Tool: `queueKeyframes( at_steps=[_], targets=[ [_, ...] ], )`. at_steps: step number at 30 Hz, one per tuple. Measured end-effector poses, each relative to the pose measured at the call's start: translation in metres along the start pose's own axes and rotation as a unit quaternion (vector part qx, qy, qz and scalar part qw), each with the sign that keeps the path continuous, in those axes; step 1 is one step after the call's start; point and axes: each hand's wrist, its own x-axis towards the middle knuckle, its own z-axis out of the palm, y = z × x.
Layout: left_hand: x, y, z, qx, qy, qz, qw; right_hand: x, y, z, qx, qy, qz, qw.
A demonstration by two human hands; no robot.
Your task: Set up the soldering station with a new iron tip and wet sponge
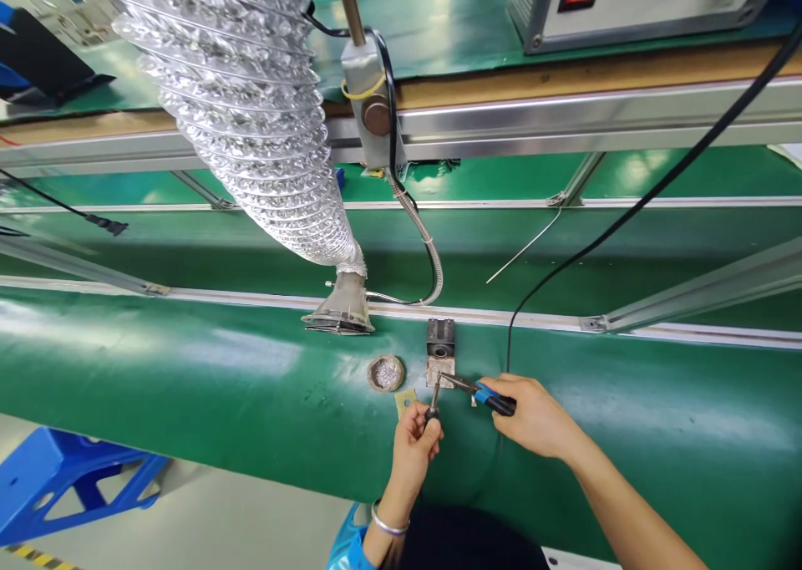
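My left hand (414,438) is closed around the black handle of a soldering iron (434,397), its metal shaft pointing away from me. My right hand (532,411) grips pliers (485,393) with blue and black handles. The narrow jaws of the pliers meet the end of the iron; whether they clamp it is too small to tell. Just beyond is a soldering iron stand (441,340), a dark block on a stained base. A small round pot (386,373) with silvery content sits to the left. A yellowish flat piece with a hole (406,400) lies by my left hand.
A silver flexible duct (263,135) ends in a hood (342,307) above the green bench (188,361). From the grey unit marked LEAD FREE (639,6) side, a black cable (614,227) hangs down near my right hand. A blue stool (68,478) stands lower left.
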Motion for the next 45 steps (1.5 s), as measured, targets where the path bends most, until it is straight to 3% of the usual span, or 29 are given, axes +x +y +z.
queueKeyframes(
  at_steps=[2, 4, 9, 13, 17, 21, 26, 30, 34, 37, 45],
  targets=[
    [0.0, -0.001, 0.003, 0.05, 0.081, 0.065, 0.993, -0.003, -0.001, 0.003, -0.01, -0.005, 0.009, 1.0],
    [0.0, -0.003, 0.005, 0.08, 0.12, 0.104, 0.984, -0.007, -0.003, 0.006, -0.02, -0.01, 0.022, 1.0],
    [0.001, -0.011, 0.004, 0.075, 0.06, 0.056, 0.994, -0.016, -0.003, 0.011, -0.021, -0.02, 0.058, 0.998],
    [0.001, -0.016, -0.001, 0.061, 0.023, 0.035, 0.997, -0.021, 0.016, 0.016, 0.019, -0.046, 0.114, 0.992],
    [0.001, -0.022, -0.005, 0.056, 0.024, 0.04, 0.997, -0.015, 0.041, 0.034, -0.095, -0.083, 0.24, 0.963],
    [-0.001, -0.027, -0.008, 0.066, 0.02, 0.036, 0.997, -0.001, 0.053, 0.061, -0.173, -0.109, 0.277, 0.939],
    [-0.002, -0.028, -0.01, 0.067, 0.026, 0.038, 0.997, 0.012, 0.052, 0.076, -0.194, -0.108, 0.261, 0.94],
    [-0.002, -0.026, -0.009, 0.059, 0.032, 0.037, 0.997, 0.005, 0.045, 0.06, -0.172, -0.102, 0.211, 0.957],
    [-0.001, -0.023, -0.007, 0.057, 0.02, 0.041, 0.997, -0.014, 0.027, 0.034, -0.032, -0.027, 0.134, 0.99],
    [-0.001, -0.021, -0.003, 0.056, 0.012, 0.053, 0.997, -0.024, 0.012, 0.024, 0.051, 0.021, 0.092, 0.994],
    [-0.006, -0.011, 0.003, 0.054, -0.002, 0.058, 0.997, -0.024, 0.006, 0.033, 0.11, 0.084, 0.06, 0.989]
  ],
)
